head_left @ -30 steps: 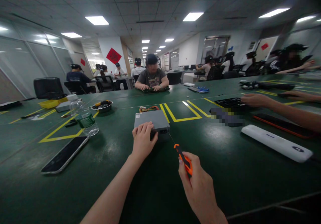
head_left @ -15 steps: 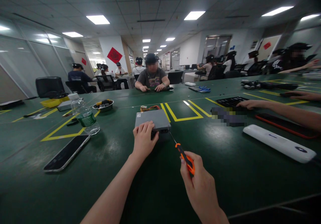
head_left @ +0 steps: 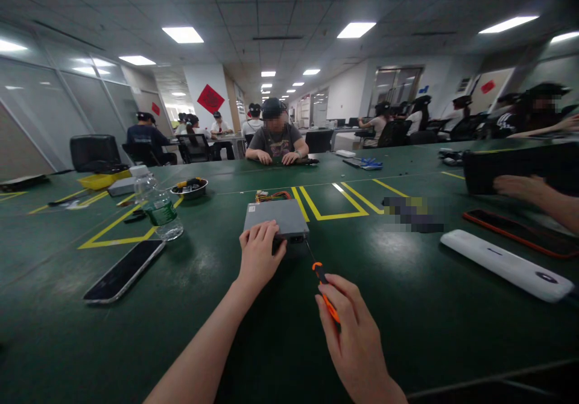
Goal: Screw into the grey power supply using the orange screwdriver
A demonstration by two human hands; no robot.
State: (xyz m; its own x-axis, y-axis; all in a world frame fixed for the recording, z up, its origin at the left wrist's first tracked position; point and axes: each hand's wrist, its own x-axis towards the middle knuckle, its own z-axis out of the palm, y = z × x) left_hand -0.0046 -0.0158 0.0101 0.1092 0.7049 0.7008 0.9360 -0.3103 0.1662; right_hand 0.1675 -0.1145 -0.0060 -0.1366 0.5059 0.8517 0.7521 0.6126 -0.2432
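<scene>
A grey metal computer power supply [head_left: 289, 214] lies on the green table in front of me, its bundle of coloured cables [head_left: 274, 196] at the far side. My left hand [head_left: 260, 253] grips its near left edge, fingers over the top and thumb along the near side. In my right hand [head_left: 355, 331] is a screwdriver [head_left: 321, 273] with an orange and black handle, the fingers closed round it. Its thin shaft points up and left to the near right corner of the power supply, beside the socket. Whether the tip sits in a screw is too small to tell.
Left of me are a smartphone [head_left: 124, 271], a water bottle [head_left: 163, 211] and a metal bowl of tools [head_left: 190, 188]. On the right lie a long white device [head_left: 502, 264] and a red-edged dark object [head_left: 520, 233]. A co-worker's hand [head_left: 520, 187] holds a black panel [head_left: 534, 166].
My right hand and the screwdriver handle have shifted slightly left and down, making the screwdriver steeper. My left hand keeps its grip. At right, the co-worker's black panel has been raised.
</scene>
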